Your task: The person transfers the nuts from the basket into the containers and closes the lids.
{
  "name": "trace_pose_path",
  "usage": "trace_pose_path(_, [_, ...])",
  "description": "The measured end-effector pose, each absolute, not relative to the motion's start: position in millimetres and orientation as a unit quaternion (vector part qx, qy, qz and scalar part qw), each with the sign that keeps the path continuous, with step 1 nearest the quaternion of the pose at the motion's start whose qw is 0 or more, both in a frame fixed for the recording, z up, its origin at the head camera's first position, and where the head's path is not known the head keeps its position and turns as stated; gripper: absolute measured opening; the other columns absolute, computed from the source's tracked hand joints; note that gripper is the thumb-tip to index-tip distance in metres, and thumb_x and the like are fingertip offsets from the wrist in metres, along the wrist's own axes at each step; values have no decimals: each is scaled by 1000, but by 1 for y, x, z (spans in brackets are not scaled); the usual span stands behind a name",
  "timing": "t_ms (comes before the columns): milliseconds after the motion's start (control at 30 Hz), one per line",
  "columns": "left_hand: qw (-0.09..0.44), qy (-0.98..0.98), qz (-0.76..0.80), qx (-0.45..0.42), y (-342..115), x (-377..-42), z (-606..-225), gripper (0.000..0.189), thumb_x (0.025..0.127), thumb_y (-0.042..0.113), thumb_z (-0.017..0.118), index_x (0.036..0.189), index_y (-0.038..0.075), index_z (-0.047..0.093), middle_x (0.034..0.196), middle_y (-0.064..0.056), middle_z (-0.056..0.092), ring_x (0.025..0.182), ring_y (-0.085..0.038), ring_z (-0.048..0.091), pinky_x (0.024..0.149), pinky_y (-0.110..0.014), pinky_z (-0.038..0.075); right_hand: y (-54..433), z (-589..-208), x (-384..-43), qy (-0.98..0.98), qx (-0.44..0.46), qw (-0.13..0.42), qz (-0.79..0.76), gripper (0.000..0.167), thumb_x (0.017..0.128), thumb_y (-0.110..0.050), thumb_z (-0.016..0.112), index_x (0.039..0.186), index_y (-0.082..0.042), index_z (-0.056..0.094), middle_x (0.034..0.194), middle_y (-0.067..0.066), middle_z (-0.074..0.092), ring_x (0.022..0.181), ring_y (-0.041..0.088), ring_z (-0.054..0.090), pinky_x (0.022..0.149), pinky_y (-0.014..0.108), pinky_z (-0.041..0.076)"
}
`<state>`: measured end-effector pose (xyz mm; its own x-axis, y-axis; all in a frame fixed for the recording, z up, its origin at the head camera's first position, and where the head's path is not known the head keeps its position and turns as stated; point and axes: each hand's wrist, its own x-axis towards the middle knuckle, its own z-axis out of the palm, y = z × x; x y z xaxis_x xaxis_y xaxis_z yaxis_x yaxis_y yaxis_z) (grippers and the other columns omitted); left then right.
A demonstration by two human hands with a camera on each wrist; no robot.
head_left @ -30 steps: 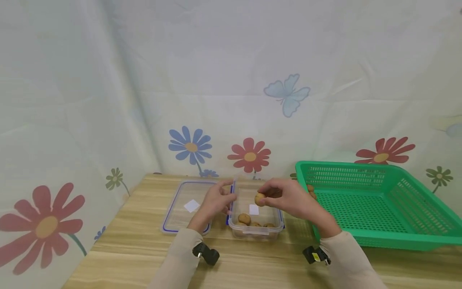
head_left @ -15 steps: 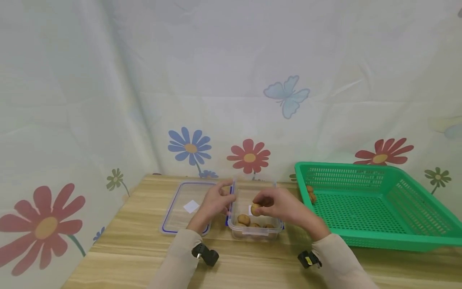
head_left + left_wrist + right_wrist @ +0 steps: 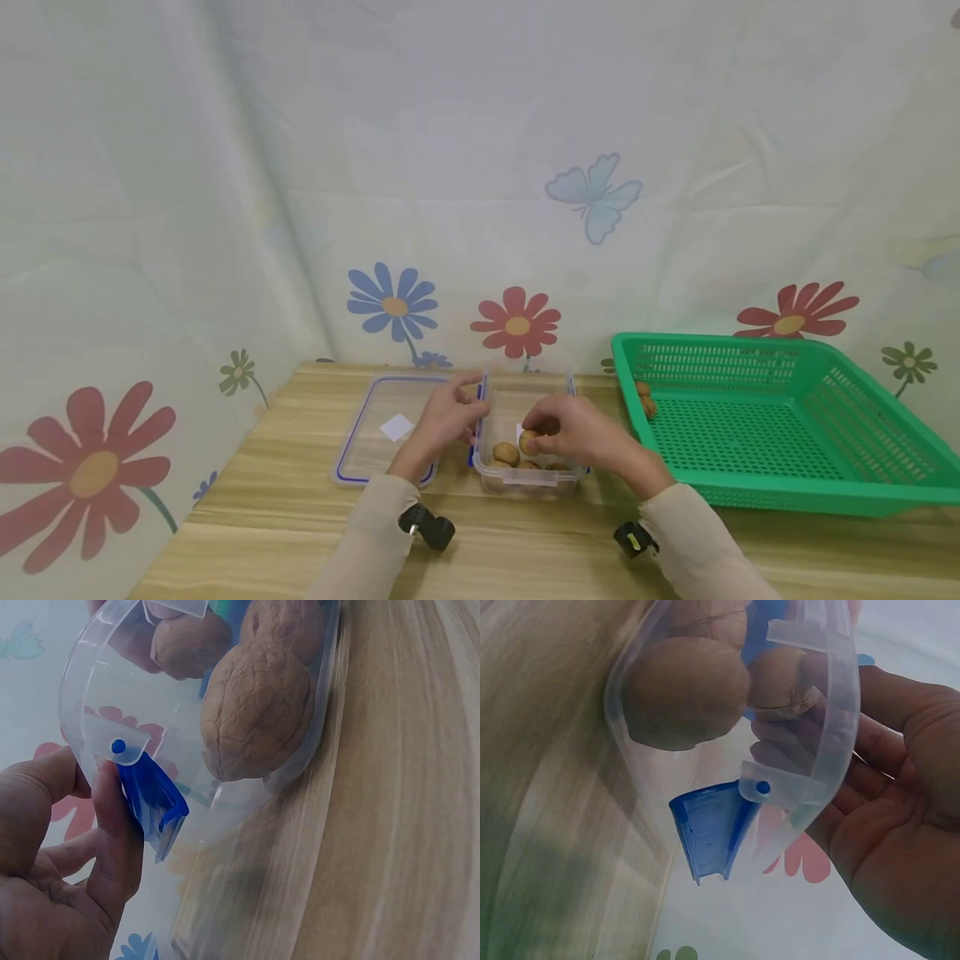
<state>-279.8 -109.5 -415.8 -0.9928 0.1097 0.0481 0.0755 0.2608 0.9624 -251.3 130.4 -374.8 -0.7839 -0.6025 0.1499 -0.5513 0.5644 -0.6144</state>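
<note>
A walnut (image 3: 527, 441) is pinched between the thumb and fingers of my right hand (image 3: 573, 432), low inside a clear plastic box (image 3: 531, 477). Through the box wall, the right wrist view shows this walnut (image 3: 774, 679) beside the fingertips. Several other walnuts (image 3: 506, 454) lie along the near side of the box; one big walnut (image 3: 259, 712) fills much of the left wrist view. My left hand (image 3: 447, 417) holds the box's left rim, its thumb at the edge and a finger against the blue latch (image 3: 154, 799).
The box's clear lid (image 3: 367, 454), with a blue seal and a white label, lies flat left of the box. A large green plastic basket (image 3: 750, 492) stands on the right, a few walnuts (image 3: 647, 406) at its left wall. A flowered curtain (image 3: 450, 208) hangs behind the table.
My right hand has lowered the walnut from above the box's middle down and slightly left, in among the other walnuts. My left hand has stayed at the rim.
</note>
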Motion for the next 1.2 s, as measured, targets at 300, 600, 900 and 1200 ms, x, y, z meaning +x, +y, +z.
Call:
trace_pose_path(300, [13, 793, 605, 64, -110, -280, -416, 63, 92, 0, 67, 153, -1, 52, 93, -15, 67, 50, -13, 55, 47, -26, 57, 128, -381, -251, 884, -343, 15, -318, 15, 91, -8, 84, 103, -3, 77, 93, -2, 73, 82, 9, 65, 76, 26, 59])
trace_pose_path(600, [17, 796, 602, 61, -111, -284, -418, 63, 93, 2, 67, 155, 1, 51, 91, -13, 66, 52, -13, 55, 48, -25, 57, 126, -384, -251, 888, -346, 10, -301, 15, 91, -7, 84, 103, -3, 77, 93, -1, 73, 82, 9, 65, 77, 27, 60])
trace_pose_path(900, [23, 790, 610, 55, -111, -282, -418, 63, 94, 2, 68, 155, 1, 51, 97, -15, 68, 56, -14, 57, 49, -25, 57, 122, -390, -252, 895, -342, 3, -286, 12, 92, -7, 83, 102, -5, 77, 93, -2, 73, 81, 11, 64, 78, 28, 61])
trace_pose_path(1200, [20, 786, 615, 57, -111, -280, -416, 63, 94, 1, 69, 154, 2, 52, 99, -16, 66, 57, -14, 56, 47, -24, 56, 121, -389, -251, 900, -334, 7, -281, 12, 92, -9, 83, 102, -5, 77, 92, -3, 72, 81, 12, 63, 79, 31, 62])
